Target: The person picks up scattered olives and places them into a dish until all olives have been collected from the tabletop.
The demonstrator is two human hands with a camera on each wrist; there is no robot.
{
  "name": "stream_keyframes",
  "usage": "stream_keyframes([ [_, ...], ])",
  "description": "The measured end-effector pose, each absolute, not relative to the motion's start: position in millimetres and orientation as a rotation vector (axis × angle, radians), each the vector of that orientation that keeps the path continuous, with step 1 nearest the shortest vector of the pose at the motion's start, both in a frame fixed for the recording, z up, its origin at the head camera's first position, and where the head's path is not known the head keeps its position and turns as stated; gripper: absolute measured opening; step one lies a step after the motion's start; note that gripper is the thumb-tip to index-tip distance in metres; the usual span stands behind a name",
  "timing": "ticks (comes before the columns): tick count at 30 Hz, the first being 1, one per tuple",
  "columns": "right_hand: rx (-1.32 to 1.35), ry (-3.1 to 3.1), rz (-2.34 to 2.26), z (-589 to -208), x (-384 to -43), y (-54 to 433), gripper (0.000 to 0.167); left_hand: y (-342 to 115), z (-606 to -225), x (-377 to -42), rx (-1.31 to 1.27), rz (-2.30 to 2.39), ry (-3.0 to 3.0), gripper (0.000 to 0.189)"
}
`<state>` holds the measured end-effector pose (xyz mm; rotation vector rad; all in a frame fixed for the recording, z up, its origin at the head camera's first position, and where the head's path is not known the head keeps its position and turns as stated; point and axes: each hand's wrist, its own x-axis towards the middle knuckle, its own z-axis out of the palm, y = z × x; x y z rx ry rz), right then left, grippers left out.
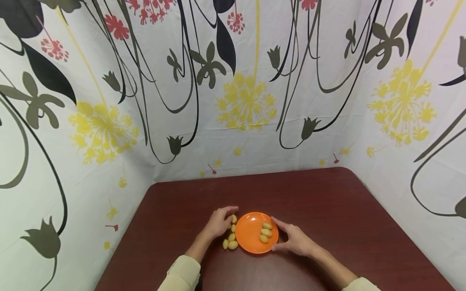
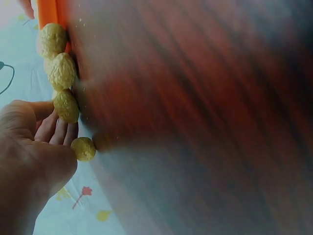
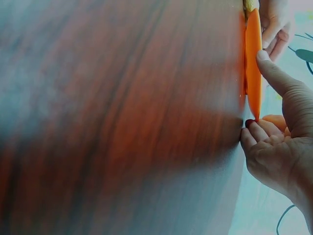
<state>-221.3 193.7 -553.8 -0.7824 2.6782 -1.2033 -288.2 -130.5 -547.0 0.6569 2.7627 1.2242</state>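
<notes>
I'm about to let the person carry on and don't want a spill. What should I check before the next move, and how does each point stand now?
1. Plate steadied: ok; the right hand grips the orange plate at its rim.
2. Pieces on the plate inside the rim: ok; three yellow pieces lie toward its right side.
3. Bare room on the plate: ok; its left part is bare.
4. Table just left of the plate free of pieces: not ok; several loose yellow pieces lie there.
5. Left hand near the loose pieces: ok.
6. Left hand's grip on one: cannot tell.
</notes>
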Motion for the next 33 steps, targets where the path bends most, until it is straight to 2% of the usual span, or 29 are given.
stream_keyframes([
  [33, -0.763, 2.668, -1.197, -552.5, -222.1, 193.0, 0.103, -143.2, -540.6, -292.1, 0.665, 1.154, 2.677, 0.02],
])
